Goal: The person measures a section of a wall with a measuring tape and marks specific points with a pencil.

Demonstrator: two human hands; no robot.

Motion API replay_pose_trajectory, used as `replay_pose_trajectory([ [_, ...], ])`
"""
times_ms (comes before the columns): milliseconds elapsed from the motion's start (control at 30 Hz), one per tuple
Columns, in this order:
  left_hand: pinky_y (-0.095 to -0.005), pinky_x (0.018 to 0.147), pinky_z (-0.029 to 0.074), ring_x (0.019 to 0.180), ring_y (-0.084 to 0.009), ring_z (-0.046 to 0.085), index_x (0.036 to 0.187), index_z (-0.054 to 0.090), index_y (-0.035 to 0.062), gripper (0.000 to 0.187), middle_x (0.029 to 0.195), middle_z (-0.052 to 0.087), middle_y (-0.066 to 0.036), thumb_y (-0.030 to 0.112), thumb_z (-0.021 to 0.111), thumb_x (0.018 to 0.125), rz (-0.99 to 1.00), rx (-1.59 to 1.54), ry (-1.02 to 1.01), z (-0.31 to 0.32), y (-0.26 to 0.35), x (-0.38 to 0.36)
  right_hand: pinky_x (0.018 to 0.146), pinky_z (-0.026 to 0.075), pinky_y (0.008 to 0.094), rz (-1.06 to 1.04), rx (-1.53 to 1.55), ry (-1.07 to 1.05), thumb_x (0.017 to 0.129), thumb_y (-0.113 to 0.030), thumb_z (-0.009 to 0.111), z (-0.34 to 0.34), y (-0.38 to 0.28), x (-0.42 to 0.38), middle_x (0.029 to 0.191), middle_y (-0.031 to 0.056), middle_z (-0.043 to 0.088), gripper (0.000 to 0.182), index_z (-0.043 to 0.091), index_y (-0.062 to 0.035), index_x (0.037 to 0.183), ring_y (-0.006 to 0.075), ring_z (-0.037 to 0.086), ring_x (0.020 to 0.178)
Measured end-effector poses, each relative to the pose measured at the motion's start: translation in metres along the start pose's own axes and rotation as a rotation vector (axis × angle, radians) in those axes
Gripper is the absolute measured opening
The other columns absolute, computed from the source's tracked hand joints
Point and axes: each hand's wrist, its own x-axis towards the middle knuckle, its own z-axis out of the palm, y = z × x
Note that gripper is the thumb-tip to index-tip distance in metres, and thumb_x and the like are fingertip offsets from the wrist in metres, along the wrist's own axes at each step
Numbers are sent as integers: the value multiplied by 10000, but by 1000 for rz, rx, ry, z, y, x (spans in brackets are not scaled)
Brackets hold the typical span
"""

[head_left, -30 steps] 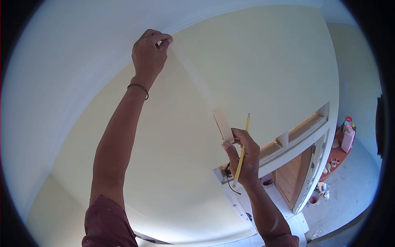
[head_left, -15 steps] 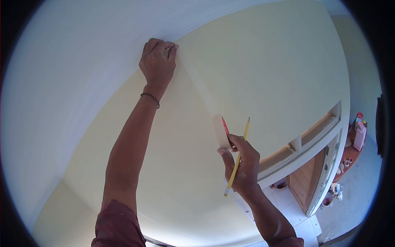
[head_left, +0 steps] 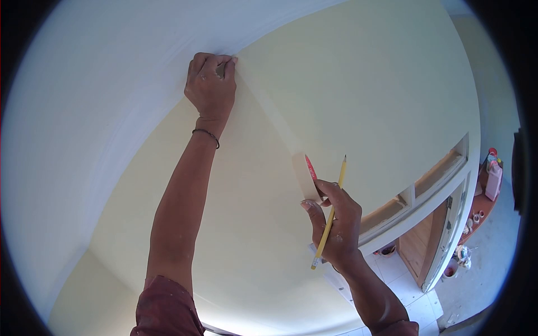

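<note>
My left hand (head_left: 210,84) is raised to the line where the pale yellow wall meets the white surface, thumb and fingers pinching the end of a pale tape strip (head_left: 269,112). From there the strip runs down across the wall to a roll of masking tape (head_left: 304,176), seen nearly edge-on, with red showing at its inner side. My right hand (head_left: 343,221) grips this roll between thumb and fingers. A yellow pencil (head_left: 320,243) is also held in that hand, crossing the palm with its point up and eraser end down.
At the right, window openings (head_left: 440,168) sit above a wooden door (head_left: 420,241). Beyond it, a reddish-brown table (head_left: 485,204) carries a pink container (head_left: 494,180) and several small items. Buckets stand on the floor below.
The view has shifted slightly. My right hand, with the tape roll and pencil, appears a little farther right, and my left hand slightly farther left. Both grips are unchanged.
</note>
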Motion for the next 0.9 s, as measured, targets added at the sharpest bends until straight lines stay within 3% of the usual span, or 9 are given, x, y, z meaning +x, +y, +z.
replay_pose_trajectory([
  [67,-353,649,523,848,-171,666,777,750,165,124,882,648,63,194,861,825,9,10,10,1,0,-1,728,506,350,-8,12,3,913,-40,768,0,1,1,899,140,722,298,658,4,1186,235,669,770],
  [167,-354,653,524,852,-170,667,777,753,160,124,882,648,63,196,861,825,-5,1,7,1,0,-2,721,560,382,-45,-41,-45,895,11,780,-3,1,1,942,196,704,348,629,28,1207,323,718,822],
  [300,-333,637,486,732,-139,625,836,787,136,114,900,662,61,227,853,849,-28,-33,-19,0,-2,0,703,553,385,-43,-40,-62,896,10,779,-6,2,1,938,197,704,347,630,27,1209,326,716,821],
  [600,-325,683,524,792,-154,687,841,793,135,114,918,679,62,236,842,860,-32,48,-53,-1,-1,2,703,550,393,-25,-35,-70,898,6,778,-3,7,3,936,199,709,351,632,27,1217,326,719,835],
  [700,-360,674,533,871,-167,665,789,759,172,106,893,643,67,214,845,833,-42,30,-45,1,0,2,708,553,393,-31,-31,-70,898,7,779,-3,9,4,938,199,710,351,633,26,1216,326,722,845],
  [900,-364,673,536,864,-170,669,793,766,171,98,891,647,67,217,842,833,-90,9,-60,0,2,2,714,554,396,-20,-32,-70,893,9,781,-3,11,3,942,197,713,356,634,28,1217,327,719,841],
])
